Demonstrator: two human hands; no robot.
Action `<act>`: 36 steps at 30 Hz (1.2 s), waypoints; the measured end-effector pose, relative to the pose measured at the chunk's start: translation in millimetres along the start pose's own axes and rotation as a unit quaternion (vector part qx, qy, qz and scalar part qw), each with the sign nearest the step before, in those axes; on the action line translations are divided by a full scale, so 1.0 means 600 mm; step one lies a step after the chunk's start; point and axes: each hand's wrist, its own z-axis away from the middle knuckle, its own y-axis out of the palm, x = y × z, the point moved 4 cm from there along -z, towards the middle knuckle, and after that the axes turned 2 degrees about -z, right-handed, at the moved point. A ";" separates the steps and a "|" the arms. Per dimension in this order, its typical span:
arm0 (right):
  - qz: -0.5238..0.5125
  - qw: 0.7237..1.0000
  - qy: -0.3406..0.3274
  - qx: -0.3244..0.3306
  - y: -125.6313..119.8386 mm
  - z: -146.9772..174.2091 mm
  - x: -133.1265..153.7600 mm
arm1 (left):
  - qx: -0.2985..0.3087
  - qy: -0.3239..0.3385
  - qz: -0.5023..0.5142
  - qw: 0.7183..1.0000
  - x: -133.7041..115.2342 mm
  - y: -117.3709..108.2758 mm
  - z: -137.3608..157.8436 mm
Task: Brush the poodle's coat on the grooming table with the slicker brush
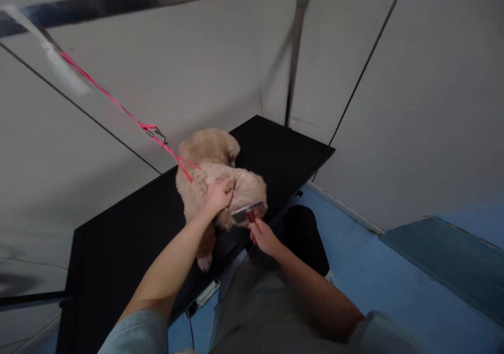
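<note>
A cream, curly-coated dog is on the black grooming table, with a pink lead looped round it. My left hand is closed on the fur of the dog's near part; a small brownish tuft shows by the fingertips, and exactly which body part it grips I cannot tell. In my right hand is the red handle of a slicker brush. Its wide head lies against or just in front of the dog's coat, to the right of my left hand. The bristle side is hidden.
Overhead runs a metal bar, joined to an upright post at the table's back; the pink lead slants down from it. Grey wall panels stand behind. A dark green flat board or mat lies on the blue floor at right.
</note>
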 end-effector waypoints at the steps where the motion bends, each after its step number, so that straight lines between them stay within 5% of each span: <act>1: 0.025 0.999 0.032 0.008 0.002 0.012 -0.018 | -0.001 0.001 0.000 1.000 0.000 0.001 0.002; 4: 0.061 0.989 0.110 0.083 0.019 0.059 -0.063 | 0.006 0.015 0.005 1.000 -0.003 0.002 0.004; 7: 0.050 0.988 0.061 0.132 0.020 0.055 -0.028 | 0.003 0.031 0.028 0.999 -0.004 -0.001 0.006; 10: 0.046 0.997 0.002 0.063 -0.004 0.008 0.027 | -0.004 0.032 0.055 0.998 -0.001 -0.004 0.011; 13: 0.071 0.996 0.045 0.035 -0.015 0.007 0.012 | 0.013 0.042 0.063 0.997 -0.001 -0.002 0.021; 16: 0.083 0.982 0.127 0.114 -0.002 0.057 -0.032 | 0.028 0.057 0.060 0.996 -0.003 0.002 0.030; 19: 0.068 0.966 0.143 0.203 0.011 0.072 -0.016 | 0.011 0.041 0.078 0.996 0.000 -0.002 0.034; 24: 0.065 0.993 0.023 0.092 -0.009 -0.002 0.051 | 0.014 0.019 0.109 0.994 0.010 -0.009 0.038; 26: 0.093 0.990 0.047 0.098 -0.011 0.006 0.018 | 0.018 0.017 0.107 0.994 0.014 -0.008 0.041; 31: 0.148 0.943 0.188 0.234 0.001 0.088 -0.064 | 0.013 0.011 0.121 0.993 0.020 -0.004 0.049; 33: 0.140 0.946 0.146 0.252 0.006 0.077 -0.027 | 0.011 0.003 0.136 0.991 0.021 -0.006 0.052; 36: 0.112 0.977 0.031 0.177 0.008 0.022 0.043 | 0.007 -0.008 0.162 0.987 0.023 -0.012 0.058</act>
